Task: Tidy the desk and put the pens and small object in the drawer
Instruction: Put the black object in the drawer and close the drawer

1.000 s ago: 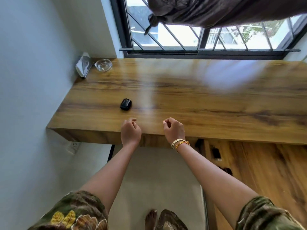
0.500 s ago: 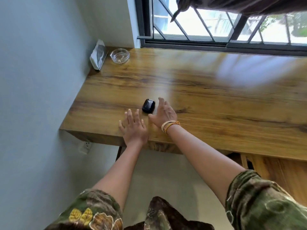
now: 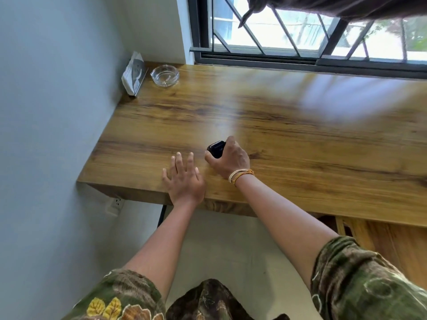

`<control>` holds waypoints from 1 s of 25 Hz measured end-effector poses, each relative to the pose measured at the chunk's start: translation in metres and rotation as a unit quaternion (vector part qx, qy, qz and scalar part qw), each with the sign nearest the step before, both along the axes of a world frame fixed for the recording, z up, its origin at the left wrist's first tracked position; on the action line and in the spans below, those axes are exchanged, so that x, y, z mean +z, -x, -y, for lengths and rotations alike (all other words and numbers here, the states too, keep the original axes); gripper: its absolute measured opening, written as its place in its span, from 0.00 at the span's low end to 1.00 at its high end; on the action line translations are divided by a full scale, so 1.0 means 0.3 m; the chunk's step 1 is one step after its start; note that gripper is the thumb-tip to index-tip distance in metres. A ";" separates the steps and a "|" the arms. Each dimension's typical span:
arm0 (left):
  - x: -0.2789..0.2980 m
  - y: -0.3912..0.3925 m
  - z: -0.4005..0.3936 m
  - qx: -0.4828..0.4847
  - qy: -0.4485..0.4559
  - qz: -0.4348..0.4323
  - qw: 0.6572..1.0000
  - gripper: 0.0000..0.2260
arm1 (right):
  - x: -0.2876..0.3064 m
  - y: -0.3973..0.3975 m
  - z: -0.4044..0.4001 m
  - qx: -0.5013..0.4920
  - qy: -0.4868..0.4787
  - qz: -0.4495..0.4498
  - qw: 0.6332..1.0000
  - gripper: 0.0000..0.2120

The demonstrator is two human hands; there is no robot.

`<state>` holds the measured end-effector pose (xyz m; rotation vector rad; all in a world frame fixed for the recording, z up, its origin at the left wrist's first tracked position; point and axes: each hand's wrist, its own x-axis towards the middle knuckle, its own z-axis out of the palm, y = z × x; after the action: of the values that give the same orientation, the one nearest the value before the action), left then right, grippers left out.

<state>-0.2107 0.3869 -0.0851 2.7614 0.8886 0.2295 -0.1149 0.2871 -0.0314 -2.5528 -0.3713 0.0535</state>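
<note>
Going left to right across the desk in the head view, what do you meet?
Tissue pack → glass ashtray → left hand flat on the desk → small black object, gripped by the right hand.

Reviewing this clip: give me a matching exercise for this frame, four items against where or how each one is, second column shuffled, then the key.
Items
1. left hand
2. right hand
3. glass ashtray
4. tissue pack

States
A. leaning against the wall in the desk's far left corner
B. gripping the small black object
C. flat on the desk, fingers spread
D. standing just right of the tissue pack

Pairs: 1-C, 2-B, 3-D, 4-A
</note>
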 end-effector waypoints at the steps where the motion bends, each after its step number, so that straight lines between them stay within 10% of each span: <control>1: -0.001 0.001 0.001 0.001 0.003 0.000 1.000 0.24 | 0.001 0.022 0.013 -0.015 -0.024 0.002 1.000 0.33; 16: 0.084 0.237 0.610 -0.135 0.058 0.081 0.986 0.23 | 0.041 0.368 0.761 -0.154 -0.257 -0.113 0.947 0.24; 25: 0.034 0.536 1.229 -0.175 0.350 -0.034 0.919 0.29 | -0.061 0.652 1.303 -0.227 -0.388 -0.242 0.860 0.11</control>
<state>-0.3716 0.0183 -0.0750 2.1907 0.3609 -0.2155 -0.3106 -0.1037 -0.0496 -1.6777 0.3545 0.2969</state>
